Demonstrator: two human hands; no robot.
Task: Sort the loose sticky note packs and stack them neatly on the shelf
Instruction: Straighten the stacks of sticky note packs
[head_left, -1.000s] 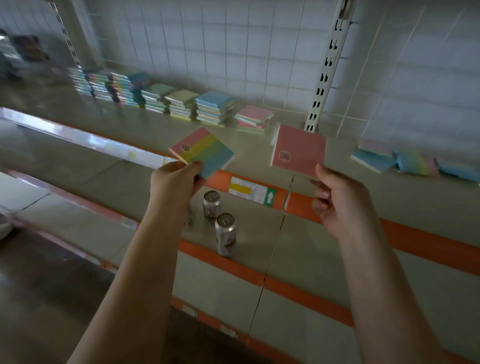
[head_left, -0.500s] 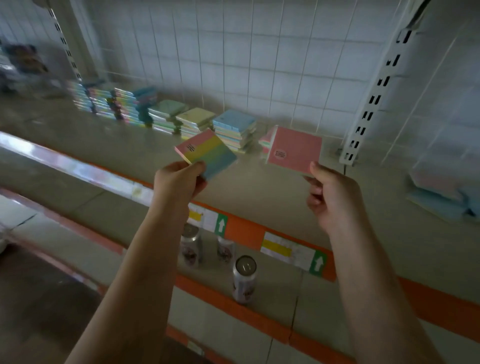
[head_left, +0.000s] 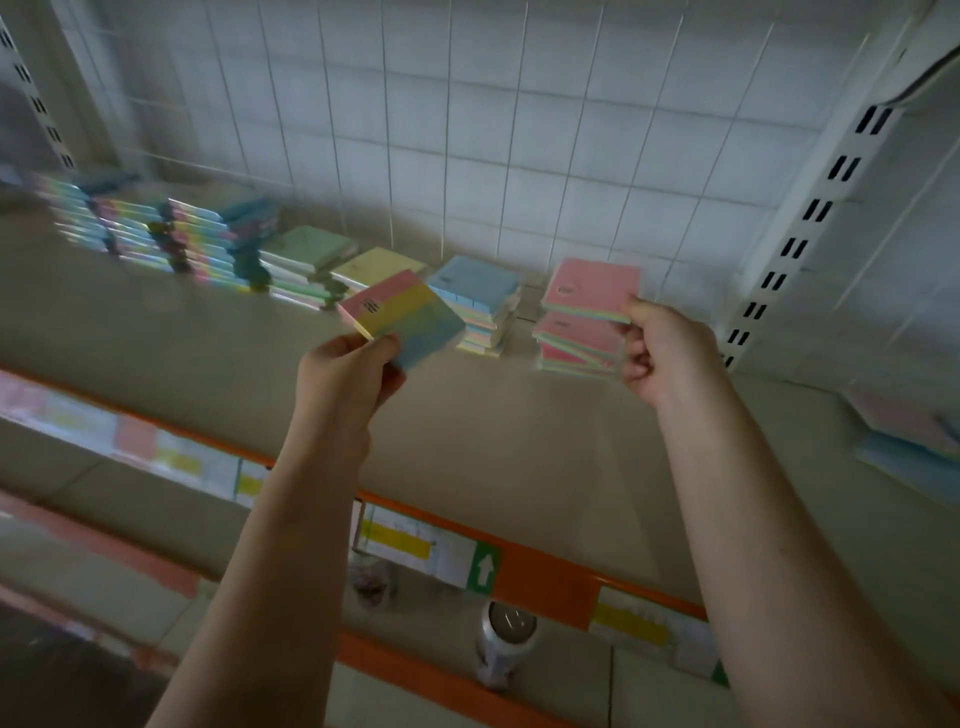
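The right hand (head_left: 660, 353) pinches a pink pack (head_left: 592, 286) just above the pink stack (head_left: 571, 338) on the shelf (head_left: 182, 332), ready for squaring and lowering, while the left hand (head_left: 348, 374) pinches a rainbow pack (head_left: 405, 317) awaiting its pile.

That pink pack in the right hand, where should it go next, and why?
Probably straight down onto the pink stack. The right hand holds the pink pack just above it, same colour, roughly lined up, so lowering and letting go looks like the natural next move.
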